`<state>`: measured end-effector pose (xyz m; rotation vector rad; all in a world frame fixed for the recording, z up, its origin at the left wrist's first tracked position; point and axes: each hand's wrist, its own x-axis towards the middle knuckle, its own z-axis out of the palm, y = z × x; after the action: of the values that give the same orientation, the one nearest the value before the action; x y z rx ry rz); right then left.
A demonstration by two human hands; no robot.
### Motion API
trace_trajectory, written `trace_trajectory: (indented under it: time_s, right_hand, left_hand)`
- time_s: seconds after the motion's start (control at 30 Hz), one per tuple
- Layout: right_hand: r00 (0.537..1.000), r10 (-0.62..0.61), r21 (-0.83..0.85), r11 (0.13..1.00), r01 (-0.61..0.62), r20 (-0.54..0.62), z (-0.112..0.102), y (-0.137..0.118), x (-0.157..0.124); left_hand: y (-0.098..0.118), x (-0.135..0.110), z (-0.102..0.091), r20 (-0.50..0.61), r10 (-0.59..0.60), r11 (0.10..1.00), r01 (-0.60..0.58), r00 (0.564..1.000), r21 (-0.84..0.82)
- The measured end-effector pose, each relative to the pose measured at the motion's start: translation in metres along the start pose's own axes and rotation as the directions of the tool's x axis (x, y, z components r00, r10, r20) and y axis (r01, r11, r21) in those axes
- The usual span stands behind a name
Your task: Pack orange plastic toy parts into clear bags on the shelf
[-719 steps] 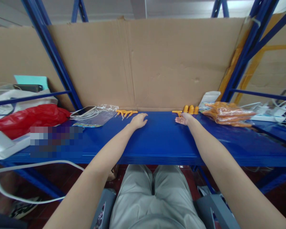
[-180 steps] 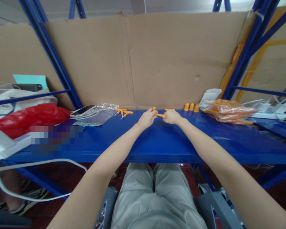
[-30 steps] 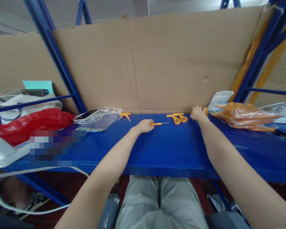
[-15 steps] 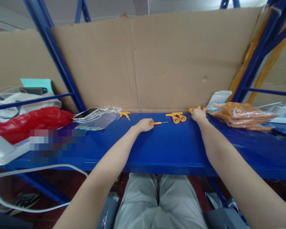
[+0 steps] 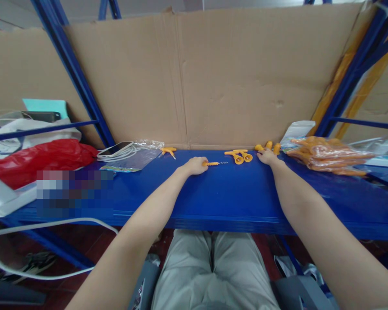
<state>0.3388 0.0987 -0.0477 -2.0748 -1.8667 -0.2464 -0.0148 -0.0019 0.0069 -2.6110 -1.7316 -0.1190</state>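
Observation:
My left hand (image 5: 197, 165) is closed around the handle end of an orange spiral cutter (image 5: 212, 163), just over the blue shelf top. The cutter's thin metal corkscrew tip points right. At the back right, my right hand (image 5: 267, 156) reaches in among several orange plastic pieces with rounded ends (image 5: 269, 145), nearest the left one. Its fingertips are small and partly hidden, so I cannot make out a grip. Between the hands lie two orange tools with round disc ends (image 5: 239, 159). Beyond my left hand are orange cutters with metal spiral tips (image 5: 169, 150).
A clear plastic bag (image 5: 139, 159), a phone (image 5: 118, 148) with a white cable, and a red bag (image 5: 48, 159) lie to the left. Bagged orange tools (image 5: 323, 153) are piled at the right. A cardboard panel (image 5: 233, 77) stands behind, between blue rack posts.
My right hand has shifted slightly left and down against the orange pieces, leaving more of them showing. My left hand still holds the spiral cutter in nearly the same place. The view has tilted slightly.

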Motion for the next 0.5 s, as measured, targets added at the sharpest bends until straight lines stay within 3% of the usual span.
trace_trajectory:
  time_s: [0.33, 0.5]
  right_hand:
    - [0.998, 0.046, 0.079, 0.996, -0.049, 0.045, -0.03, -0.021, -0.027]
    - [0.994, 0.045, 0.058, 0.997, -0.05, 0.1, -0.031, -0.026, -0.027]
  left_hand:
    - [-0.001, 0.0, 0.001, -0.008, 0.012, 1.0, -0.012, 1.0, -0.001]
    - [-0.001, 0.0, 0.001, -0.007, 0.005, 1.0, -0.005, 1.0, -0.016]
